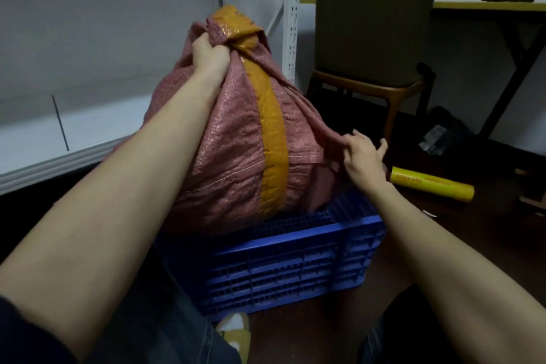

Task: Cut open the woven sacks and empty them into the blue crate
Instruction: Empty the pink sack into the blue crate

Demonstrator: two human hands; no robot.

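Pink woven plastic sack (236,133) standing in the blue slatted plastic crate (295,260), both hands on it.
The sack, bound by a yellow-brown tape band (273,139) running over its top, sits upright in the crate's open top. Above the crate, the left hand (209,53) clenches the sack's bunched neck. Over the crate's right edge, the right hand (365,156) pinches a loose fold of the sack. A yellow roll (431,183) lies on the floor right of the crate, and an olive-backed wooden chair (375,23) stands behind it.

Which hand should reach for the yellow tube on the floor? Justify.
Right, likely. The right hand pinches a side fold of the pink woven sack, beside the yellow tube; the left hand grips the sack's tied neck, steadying it in the blue plastic crate.
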